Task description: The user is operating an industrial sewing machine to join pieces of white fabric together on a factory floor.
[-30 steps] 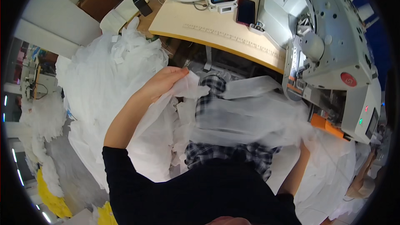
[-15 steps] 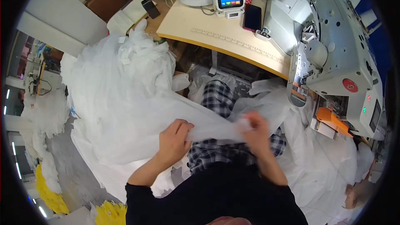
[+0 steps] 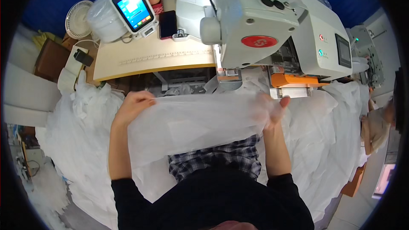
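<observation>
A sheer white fabric (image 3: 196,121) is stretched across my lap between my two hands, its upper edge fairly straight. At its left end my left hand (image 3: 134,104) is closed, pinching the top edge between thumb and fingers. My right hand (image 3: 272,110) grips the other end, with the cloth partly covering its blurred fingers and the thumb showing at the outer side. Just beyond the cloth stands a white industrial sewing machine (image 3: 232,21), with its narrow working arm (image 3: 229,81) close above the fabric's far edge. Neither hand touches the machine.
More white fabric lies heaped on the left (image 3: 81,132) and right (image 3: 319,136). Ahead is a wooden tabletop (image 3: 149,59) with a lit tablet (image 3: 133,7) and a phone (image 3: 168,24). An orange guard (image 3: 294,80) juts out beyond my right hand. Another person (image 3: 377,127) is at far right.
My view has swung right, so the machine now stands ahead of me. My hands have moved farther apart and forward, spreading the gathered cloth into a wide panel.
</observation>
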Motion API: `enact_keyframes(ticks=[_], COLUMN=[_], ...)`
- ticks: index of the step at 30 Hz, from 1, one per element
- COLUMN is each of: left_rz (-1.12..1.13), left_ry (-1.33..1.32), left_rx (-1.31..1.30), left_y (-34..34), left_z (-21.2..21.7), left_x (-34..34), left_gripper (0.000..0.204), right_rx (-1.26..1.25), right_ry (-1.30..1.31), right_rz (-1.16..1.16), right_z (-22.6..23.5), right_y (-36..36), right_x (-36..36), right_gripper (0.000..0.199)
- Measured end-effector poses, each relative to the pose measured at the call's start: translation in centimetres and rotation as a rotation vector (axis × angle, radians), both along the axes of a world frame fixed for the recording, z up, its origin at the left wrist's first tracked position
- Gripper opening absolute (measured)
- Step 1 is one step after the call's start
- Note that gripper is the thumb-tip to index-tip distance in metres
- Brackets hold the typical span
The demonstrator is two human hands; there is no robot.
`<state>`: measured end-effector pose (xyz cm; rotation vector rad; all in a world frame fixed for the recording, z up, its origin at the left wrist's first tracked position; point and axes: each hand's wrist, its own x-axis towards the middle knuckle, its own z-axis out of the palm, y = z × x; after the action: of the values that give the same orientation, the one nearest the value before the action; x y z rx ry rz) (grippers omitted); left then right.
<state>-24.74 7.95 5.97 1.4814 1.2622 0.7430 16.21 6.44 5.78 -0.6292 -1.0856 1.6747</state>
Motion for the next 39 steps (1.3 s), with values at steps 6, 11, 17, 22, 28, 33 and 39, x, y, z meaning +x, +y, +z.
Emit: enact_keyframes(ticks=[6,11,17,22,28,33,39], left_rz=[0.552,0.493,0.309,0.438,0.843,0.623,1.251], left_ry=[-0.669,-0.524,-0.167,0.851,0.433,0.444,0.458], left_rx=[-0.418,-0.368,-0.275,0.466,0.009,-0.117,-0.187], left_y=[-4.6,-3.0,1.8,-3.7,-13.1,-15.1,-19.1], left_z=[-1.6,-2.8,-2.5,-3.6,-6.1,-1.6,-0.3], left_x=[-0.6,-0.7,-2.6,-2.4,-5.8,-8.2,-7.4], left_gripper=[0.008,0.008,0.011,0.011,0.012,0.012,0.014], right_rx=[0.015,0.219,0.251,0.257,0.323,-0.036,0.259], right_ry=[-0.793,-1.113,-1.158,-1.127,-1.097,-1.132,-1.303], right_rz=[-0.514,-0.698,-0.707,-0.696,-0.615,-0.648,-0.537], right_z=[1.3,-0.6,-1.9,-1.6,-1.8,-1.6,0.0], right_y=[2.3,4.3,6.6,6.4,7.3,6.1,4.9], right_x=[-1.9,-3.2,-4.4,-4.8,-3.2,-3.1,-3.6], right_gripper=[0.020,0.023,0.027,0.027,0.027,0.024,0.032])
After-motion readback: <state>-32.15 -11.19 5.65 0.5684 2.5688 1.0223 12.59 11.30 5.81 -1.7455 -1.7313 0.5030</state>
